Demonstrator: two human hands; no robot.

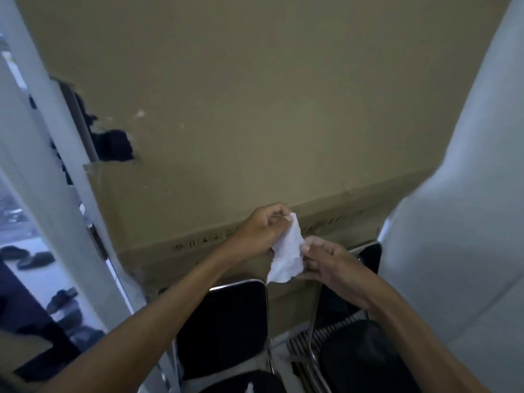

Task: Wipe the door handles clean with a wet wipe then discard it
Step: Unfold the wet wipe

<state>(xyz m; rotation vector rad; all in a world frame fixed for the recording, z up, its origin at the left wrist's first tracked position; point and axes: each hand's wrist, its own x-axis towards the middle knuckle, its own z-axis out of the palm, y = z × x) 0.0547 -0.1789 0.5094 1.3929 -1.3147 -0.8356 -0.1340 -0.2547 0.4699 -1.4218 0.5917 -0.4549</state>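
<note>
A crumpled white wet wipe (286,252) hangs between both hands in front of a large cardboard sheet. My left hand (259,231) pinches its upper left edge with thumb and fingers. My right hand (323,263) pinches its right edge. The wipe is partly spread between them. No door handle shows clearly in the head view; a white door frame (56,154) runs down the left side.
A big brown cardboard box (255,109) with a torn dark hole (114,148) fills the view ahead. Two black folding chairs (224,321) with chrome frames stand below the hands. A white wall (459,222) rises on the right. Shoes (34,258) lie outside at left.
</note>
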